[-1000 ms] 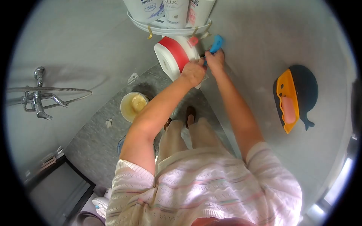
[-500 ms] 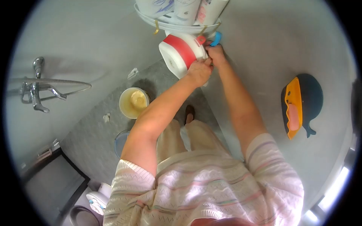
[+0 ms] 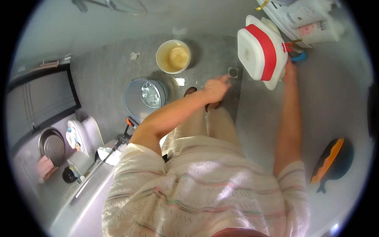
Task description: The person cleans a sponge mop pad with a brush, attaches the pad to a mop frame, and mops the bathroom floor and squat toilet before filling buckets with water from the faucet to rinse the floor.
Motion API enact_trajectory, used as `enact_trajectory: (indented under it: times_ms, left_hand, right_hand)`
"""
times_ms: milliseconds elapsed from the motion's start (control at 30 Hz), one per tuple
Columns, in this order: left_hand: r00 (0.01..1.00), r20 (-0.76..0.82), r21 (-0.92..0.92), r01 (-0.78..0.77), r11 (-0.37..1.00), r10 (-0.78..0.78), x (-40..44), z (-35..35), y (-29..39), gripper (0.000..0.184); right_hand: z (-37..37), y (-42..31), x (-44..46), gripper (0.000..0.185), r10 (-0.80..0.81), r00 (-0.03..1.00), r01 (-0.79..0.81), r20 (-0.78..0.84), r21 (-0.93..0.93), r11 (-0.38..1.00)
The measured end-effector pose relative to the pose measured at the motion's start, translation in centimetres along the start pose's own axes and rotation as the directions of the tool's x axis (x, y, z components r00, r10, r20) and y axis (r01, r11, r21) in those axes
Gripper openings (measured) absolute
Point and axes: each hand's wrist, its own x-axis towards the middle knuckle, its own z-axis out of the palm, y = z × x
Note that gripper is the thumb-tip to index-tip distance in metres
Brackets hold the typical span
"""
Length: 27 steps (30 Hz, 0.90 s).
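Note:
My left hand (image 3: 216,90) is over the floor near my feet, fingers loosely apart and nothing visible in it. My right hand (image 3: 290,70) is raised at the right edge of a white basin with a red band (image 3: 265,51), its fingers closed around the lower part of a blue-handled item (image 3: 299,57). The basin partly hides those fingers. It hangs tilted beneath the corner shelf (image 3: 282,23), beside a red tab.
White bottles (image 3: 306,17) stand on the shelf. On the grey floor are a cream bucket (image 3: 158,59), a blue bucket holding water (image 3: 132,98) and a drain (image 3: 233,72). A whale-shaped holder (image 3: 340,161) is on the right wall; a long pole (image 3: 100,164) leans at lower left.
My left hand has left the basin and moved down over the floor. The view has turned left, bringing the blue bucket and pole into sight. My right hand stays by the basin.

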Motion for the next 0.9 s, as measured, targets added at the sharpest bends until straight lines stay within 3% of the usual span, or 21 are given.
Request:
enact_trajectory:
  times_ms: [67, 100, 200, 233, 333, 433, 567, 767, 833, 900]
  left_hand:
    - [0.983, 0.063, 0.002, 0.175, 0.984, -0.175, -4.1, 1.6, -2.9, 0.045]
    - [0.965, 0.069, -0.005, 0.255, 0.967, -0.254, -6.1, 2.5, -4.3, 0.044]
    - [0.881, 0.029, -0.053, 0.473, 0.880, -0.472, -11.9, 4.8, -7.3, 0.039]
    - [0.841, 0.035, -0.057, 0.542, 0.839, -0.540, -13.6, 5.4, -8.0, 0.039]
    - [0.768, 0.032, -0.113, 0.638, 0.761, -0.639, -17.9, 7.4, -10.0, 0.040]
    - [0.712, 0.070, -0.246, 0.691, 0.680, -0.698, -20.5, 8.6, -11.2, 0.036]
    - [0.698, 0.098, -0.291, 0.702, 0.650, -0.710, -22.8, 10.2, -13.5, 0.037]
    - [0.628, 0.076, -0.370, 0.739, 0.563, -0.774, -27.6, 12.5, -17.7, 0.036]
    - [0.595, 0.111, -0.396, 0.761, 0.514, -0.796, -29.3, 12.4, -18.6, 0.035]
    - [0.518, 0.152, -0.436, 0.799, 0.414, -0.842, -30.8, 12.6, -18.8, 0.033]
  right_hand:
    - [-0.5, -1.1, -0.5, 0.055, 0.088, 0.995, -0.084, 0.053, -0.087, 0.993]
    - [-0.4, -0.6, -0.4, 0.066, 0.040, 0.999, -0.037, 0.032, -0.102, 0.994]
    - [0.5, -1.9, -1.4, 0.073, 0.154, 0.986, -0.161, -0.055, -0.147, 0.976]
    - [1.4, -3.0, -3.6, 0.080, 0.116, 0.993, -0.118, -0.020, -0.195, 0.974]
    - [1.6, -3.2, -3.8, 0.071, 0.118, 0.993, -0.121, -0.030, -0.158, 0.980]
    - [0.7, -2.4, -2.2, 0.068, 0.119, 0.991, -0.128, -0.063, -0.161, 0.979]
    - [0.1, -2.2, -3.0, 0.061, 0.054, 0.997, -0.062, -0.061, -0.144, 0.988]
    - [-2.1, -3.1, -6.8, 0.044, -0.020, 0.990, -0.047, -0.136, -0.476, 0.878]
    - [-2.7, -2.9, -9.4, 0.037, -0.173, 0.955, -0.011, -0.242, -0.609, 0.793]
    - [-4.8, -1.3, -9.8, 0.029, -0.352, 0.901, 0.162, -0.253, -0.556, 0.815]
